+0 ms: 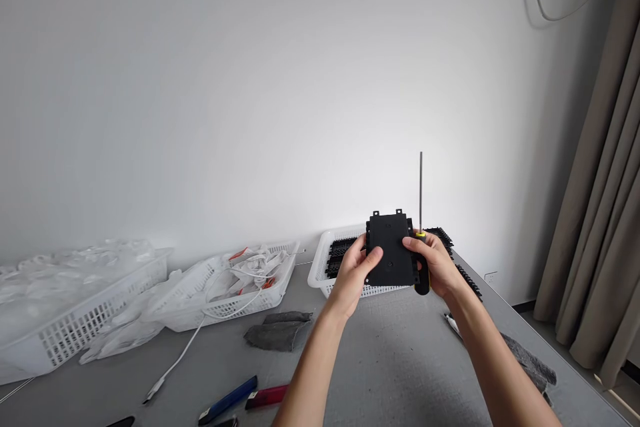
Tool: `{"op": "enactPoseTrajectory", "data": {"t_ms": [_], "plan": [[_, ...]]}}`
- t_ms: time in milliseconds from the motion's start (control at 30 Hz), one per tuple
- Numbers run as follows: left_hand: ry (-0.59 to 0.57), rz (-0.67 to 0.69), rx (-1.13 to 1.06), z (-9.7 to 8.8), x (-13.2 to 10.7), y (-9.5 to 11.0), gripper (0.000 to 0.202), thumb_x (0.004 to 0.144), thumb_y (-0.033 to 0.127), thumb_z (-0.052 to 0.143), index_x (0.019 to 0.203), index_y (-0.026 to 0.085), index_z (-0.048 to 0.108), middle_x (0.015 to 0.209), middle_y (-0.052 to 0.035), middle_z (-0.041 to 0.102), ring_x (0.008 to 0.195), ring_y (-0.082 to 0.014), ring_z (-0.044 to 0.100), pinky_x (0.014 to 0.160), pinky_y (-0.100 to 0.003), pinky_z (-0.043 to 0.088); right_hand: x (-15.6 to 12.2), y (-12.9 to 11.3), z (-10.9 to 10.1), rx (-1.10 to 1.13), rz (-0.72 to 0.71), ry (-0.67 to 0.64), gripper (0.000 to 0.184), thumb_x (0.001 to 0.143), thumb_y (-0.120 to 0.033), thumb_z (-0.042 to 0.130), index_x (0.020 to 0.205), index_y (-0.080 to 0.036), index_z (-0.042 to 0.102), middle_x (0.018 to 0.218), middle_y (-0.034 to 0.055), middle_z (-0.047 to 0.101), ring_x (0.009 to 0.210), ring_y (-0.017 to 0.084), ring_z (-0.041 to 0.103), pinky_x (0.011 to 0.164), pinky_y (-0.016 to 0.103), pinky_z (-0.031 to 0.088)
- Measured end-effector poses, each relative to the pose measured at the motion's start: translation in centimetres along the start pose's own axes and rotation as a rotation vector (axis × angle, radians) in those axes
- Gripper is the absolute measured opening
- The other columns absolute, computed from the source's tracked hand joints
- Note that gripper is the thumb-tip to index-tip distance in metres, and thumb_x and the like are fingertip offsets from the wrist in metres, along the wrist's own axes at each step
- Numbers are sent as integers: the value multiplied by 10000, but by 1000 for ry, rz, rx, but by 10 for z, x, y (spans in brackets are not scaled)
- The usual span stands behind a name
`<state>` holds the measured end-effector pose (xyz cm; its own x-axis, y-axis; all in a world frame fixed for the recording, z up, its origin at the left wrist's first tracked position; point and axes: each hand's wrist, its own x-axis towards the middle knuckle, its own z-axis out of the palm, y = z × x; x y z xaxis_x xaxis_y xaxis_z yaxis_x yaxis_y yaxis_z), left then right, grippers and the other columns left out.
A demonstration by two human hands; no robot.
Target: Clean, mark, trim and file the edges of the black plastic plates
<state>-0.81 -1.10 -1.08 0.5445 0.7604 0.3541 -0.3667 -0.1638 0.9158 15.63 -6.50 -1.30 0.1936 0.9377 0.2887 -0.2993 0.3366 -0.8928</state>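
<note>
A flat black plastic panel (391,250) with small tabs along its edges is held up above the grey table. My left hand (353,273) is closed on its left side, thumb across the face. On the other side, my right hand (436,260) presses a thumb on the panel's right edge. That same hand also grips a screwdriver (423,277) with a black and yellow handle, its metal shaft pointing straight up. Fingers behind the panel are hidden.
Behind the panel stands a white basket (320,267) of black ridged parts. A second white basket (280,293) holds plastic bags and cable. Further left, another basket (75,340) holds clear bags. Grey cloth (280,331), a blue cutter (229,400) and a red cutter (265,397) lie nearer.
</note>
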Motion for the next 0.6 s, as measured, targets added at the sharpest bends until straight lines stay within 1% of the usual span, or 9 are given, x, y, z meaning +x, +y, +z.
{"op": "enactPoseTrajectory", "data": {"t_ms": [100, 167, 233, 300, 433, 500, 600], "plan": [[-28, 5, 37, 1, -3, 5, 586, 811, 402, 722, 1343, 220, 558, 1120, -109, 722, 1009, -266, 684, 858, -368, 550, 1, 0, -3, -157, -74, 20, 366, 715, -498, 757, 716, -190, 558, 510, -66, 455, 422, 78, 387, 407, 220, 335], [-51, -15, 92, -2, -3, 9, 569, 806, 397, 723, 1324, 208, 577, 1111, -115, 724, 983, -267, 691, 830, -361, 559, 2, 0, -5, -276, -147, 58, 374, 743, -531, 728, 727, -191, 574, 480, -70, 436, 400, 83, 379, 398, 226, 309], [-77, -51, 148, -6, -4, 12, 576, 789, 389, 738, 1311, 191, 593, 1067, -119, 735, 939, -268, 700, 783, -348, 565, 3, -1, -6, -357, -187, 91, 391, 750, -559, 709, 808, -180, 628, 485, -67, 442, 391, 83, 365, 388, 230, 282], [-103, -81, 177, -9, -5, 15, 595, 770, 372, 755, 1310, 181, 596, 1023, -116, 742, 911, -264, 704, 754, -339, 566, 3, -1, -7, -403, -200, 127, 432, 720, -568, 728, 864, -167, 657, 534, -51, 483, 413, 81, 367, 388, 228, 281], [-150, -121, 169, -11, -7, 17, 686, 694, 308, 812, 1328, 185, 582, 1017, -110, 740, 934, -268, 698, 782, -354, 563, 4, 0, -7, -470, -194, 190, 450, 656, -566, 777, 809, -163, 646, 616, -27, 539, 490, 88, 394, 416, 222, 309], [-116, -124, 162, -12, -8, 15, 774, 643, 255, 838, 1360, 207, 551, 1049, -110, 731, 961, -270, 692, 808, -359, 558, 5, 1, -8, -462, -184, 225, 449, 654, -570, 776, 789, -169, 627, 608, -36, 525, 499, 91, 396, 425, 223, 318], [27, -103, 147, -13, -5, 9, 849, 604, 201, 844, 1386, 226, 515, 1041, -99, 724, 938, -242, 688, 804, -336, 551, 5, 2, -8, -407, -183, 259, 433, 675, -560, 767, 783, -182, 586, 595, -59, 485, 472, 79, 379, 424, 223, 315]]}}
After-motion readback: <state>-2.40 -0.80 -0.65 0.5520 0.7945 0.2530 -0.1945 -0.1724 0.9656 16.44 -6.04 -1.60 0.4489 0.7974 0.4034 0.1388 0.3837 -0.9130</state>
